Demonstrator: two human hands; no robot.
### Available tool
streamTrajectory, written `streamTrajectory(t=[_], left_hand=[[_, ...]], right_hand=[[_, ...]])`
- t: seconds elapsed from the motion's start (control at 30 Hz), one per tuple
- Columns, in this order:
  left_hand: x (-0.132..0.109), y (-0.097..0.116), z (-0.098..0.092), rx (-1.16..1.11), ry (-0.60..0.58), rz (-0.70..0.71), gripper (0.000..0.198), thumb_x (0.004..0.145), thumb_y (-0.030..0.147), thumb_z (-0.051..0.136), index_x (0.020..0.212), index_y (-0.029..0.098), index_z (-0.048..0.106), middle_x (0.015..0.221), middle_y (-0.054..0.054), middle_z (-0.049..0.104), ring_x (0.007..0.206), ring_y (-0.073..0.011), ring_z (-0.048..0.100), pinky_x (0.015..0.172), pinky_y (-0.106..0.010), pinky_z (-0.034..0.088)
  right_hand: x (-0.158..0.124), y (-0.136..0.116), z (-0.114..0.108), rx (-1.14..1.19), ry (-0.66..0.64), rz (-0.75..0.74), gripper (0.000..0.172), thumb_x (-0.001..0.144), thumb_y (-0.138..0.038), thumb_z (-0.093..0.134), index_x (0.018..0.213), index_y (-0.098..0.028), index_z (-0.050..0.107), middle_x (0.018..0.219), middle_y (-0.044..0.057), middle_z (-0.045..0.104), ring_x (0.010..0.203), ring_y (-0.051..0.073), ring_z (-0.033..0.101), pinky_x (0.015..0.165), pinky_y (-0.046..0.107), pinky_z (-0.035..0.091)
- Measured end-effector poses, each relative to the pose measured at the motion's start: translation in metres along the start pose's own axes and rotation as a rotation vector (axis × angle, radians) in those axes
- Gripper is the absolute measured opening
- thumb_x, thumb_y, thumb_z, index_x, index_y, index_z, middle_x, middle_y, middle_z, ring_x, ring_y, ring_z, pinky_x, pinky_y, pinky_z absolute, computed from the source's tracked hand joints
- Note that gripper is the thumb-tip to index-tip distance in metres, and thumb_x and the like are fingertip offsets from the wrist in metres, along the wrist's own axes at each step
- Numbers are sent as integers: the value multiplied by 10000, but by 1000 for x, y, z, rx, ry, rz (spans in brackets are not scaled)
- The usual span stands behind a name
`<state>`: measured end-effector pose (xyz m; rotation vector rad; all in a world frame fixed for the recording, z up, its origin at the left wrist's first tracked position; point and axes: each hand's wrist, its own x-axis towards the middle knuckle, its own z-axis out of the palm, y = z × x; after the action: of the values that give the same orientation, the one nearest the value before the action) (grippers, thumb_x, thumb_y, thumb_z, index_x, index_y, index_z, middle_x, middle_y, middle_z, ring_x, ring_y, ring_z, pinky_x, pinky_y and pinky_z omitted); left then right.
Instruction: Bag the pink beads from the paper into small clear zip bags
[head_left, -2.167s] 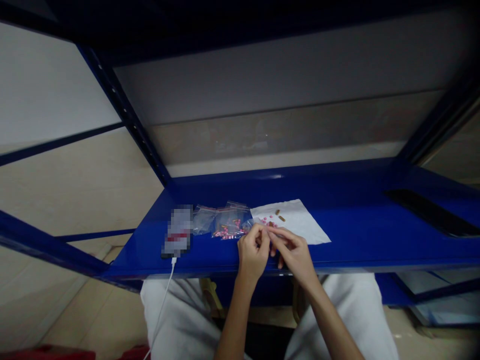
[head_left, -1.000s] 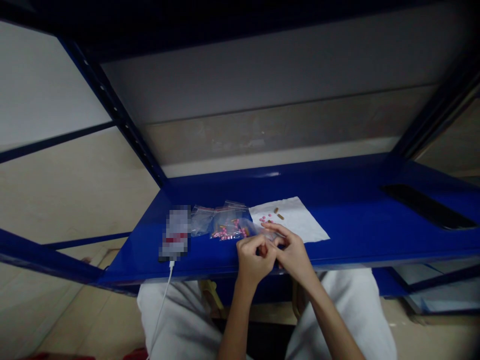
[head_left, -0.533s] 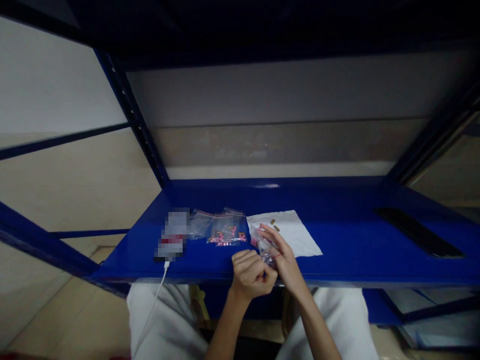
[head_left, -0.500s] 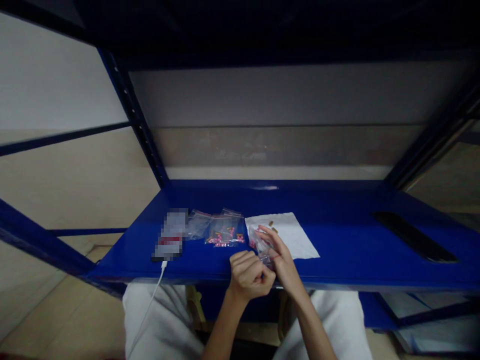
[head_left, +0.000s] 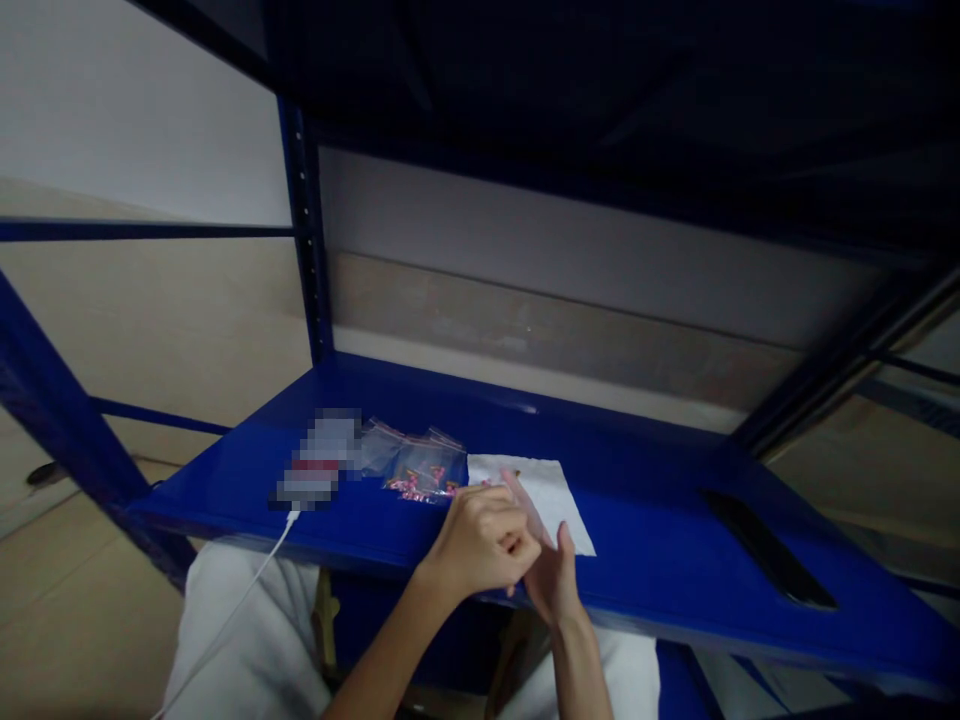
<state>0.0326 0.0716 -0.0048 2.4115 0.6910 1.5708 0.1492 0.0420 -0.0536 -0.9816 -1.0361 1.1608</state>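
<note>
My left hand (head_left: 484, 540) is closed in a fist, knuckles up, near the table's front edge. Whatever its fingers hold, if anything, is hidden. Just right of it, my right hand (head_left: 551, 560) has its palm turned toward the fist and its fingers stretched out, partly behind the left hand. Under and behind both hands lies a white paper sheet (head_left: 566, 505), with a small brownish piece (head_left: 517, 473) near its far edge. Left of the paper are clear zip bags (head_left: 425, 468) with pink and gold small pieces in them.
A plain clear bag (head_left: 377, 447) lies farther left, by a phone (head_left: 319, 455) whose screen is blurred, with a white cable (head_left: 259, 575) running off the edge. A long black object (head_left: 769, 548) lies at the right on the blue shelf table (head_left: 637, 450). Blue uprights (head_left: 306, 240) frame the sides.
The view has tilted and shifted. My left fist has moved in front of my right hand, whose palm has turned up. The clear bag at my right fingers is no longer plainly visible.
</note>
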Motion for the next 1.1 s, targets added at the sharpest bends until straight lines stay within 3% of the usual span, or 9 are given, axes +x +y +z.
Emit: streamTrajectory(t=[0.07,0.13,0.27,0.4,0.5,0.67,0.87,0.97,1.1], left_hand=[[3,-3,2,-121,-26,-76,263,534,46,436,430,175,231,416,47,368,443,-71,375,479,-207,294],[4,-6,5,-210,-27,-148,276,547,50,438,439,180,219,426,47,374,444,-70,380,476,-200,302],[3,-15,11,-295,74,-270,279,589,70,443,444,184,233,428,49,368,436,-69,381,476,-196,311],[-1,-24,15,-296,192,-406,286,652,109,458,433,176,286,412,52,367,419,-63,386,479,-188,324],[-4,-26,20,-305,204,-494,282,741,175,457,462,161,411,432,37,438,426,-72,440,469,-179,344],[-5,-23,34,-301,136,-562,202,810,282,477,740,166,626,656,-18,649,552,-111,586,503,-176,420],[-12,-29,45,-249,123,-654,273,776,337,554,1021,221,595,869,-23,679,583,-112,604,518,-195,457],[-16,-30,47,-190,64,-652,199,786,347,546,911,216,626,847,-21,675,628,-124,603,535,-204,452],[-18,-31,48,-100,-19,-573,121,782,296,563,793,208,645,834,-26,666,772,-160,597,686,-255,460]], right_hand=[[1,-1,1,-18,40,70,708,769,-692,266,1220,-211,525,1043,122,635,850,243,622,468,272,503],[4,-1,3,-10,67,117,670,776,-673,306,1237,-229,503,995,104,643,641,185,618,333,214,413],[9,4,3,25,185,94,559,774,-555,485,1256,-274,457,1008,48,612,421,62,476,281,164,332],[9,1,-10,-64,300,-10,564,770,-491,544,1267,-250,430,944,39,594,468,65,465,340,165,384],[9,-7,-25,-140,371,-85,563,767,-461,565,1258,-214,439,936,58,600,555,101,510,386,178,413],[14,-15,-48,-251,451,-157,579,739,-458,595,1227,-173,469,942,78,634,611,134,547,414,198,419],[15,-10,-61,-333,535,-132,548,731,-455,604,1171,-137,529,740,42,638,552,125,543,414,198,408],[14,-9,-62,-325,560,-90,561,718,-442,623,1172,-125,531,702,31,632,548,124,546,407,191,407],[13,-9,-60,-332,579,-74,605,690,-437,650,1186,-116,522,788,67,656,647,163,595,411,192,429]])
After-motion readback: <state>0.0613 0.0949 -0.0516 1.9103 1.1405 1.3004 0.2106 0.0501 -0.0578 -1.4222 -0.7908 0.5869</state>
